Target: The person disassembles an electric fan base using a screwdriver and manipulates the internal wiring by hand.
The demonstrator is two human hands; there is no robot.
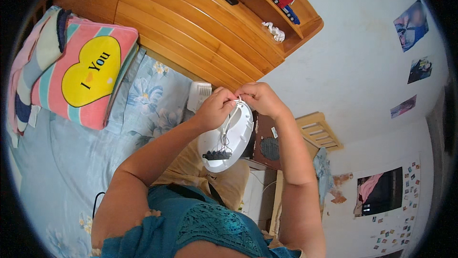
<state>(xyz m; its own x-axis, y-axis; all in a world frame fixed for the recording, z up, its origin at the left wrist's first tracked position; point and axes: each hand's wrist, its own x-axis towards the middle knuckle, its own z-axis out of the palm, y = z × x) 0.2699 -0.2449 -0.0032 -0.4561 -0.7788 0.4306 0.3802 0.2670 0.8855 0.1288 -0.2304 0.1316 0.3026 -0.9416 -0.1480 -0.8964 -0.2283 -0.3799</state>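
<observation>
A white oval plastic shell point(240, 138) hangs in front of me, its hollow side showing. Thin wires point(226, 134) run up inside it from a black ribbed block point(217, 155) near its lower end. At the shell's upper end, my left hand point(214, 109) is closed in a pinch on the wires. My right hand point(263, 98) comes in from the other side, thumb and finger pinched on a small white wire end, almost touching the left fingertips. The fingers partly hide what lies between them.
A bed with blue floral sheets point(71, 162) and a folded pink blanket point(90, 74) is at left. The wooden headboard point(191, 29) has a shelf holding a toy truck point(285, 6) and crumpled tissue point(274, 31). A white box-shaped device point(199, 94) sits just beyond my left hand.
</observation>
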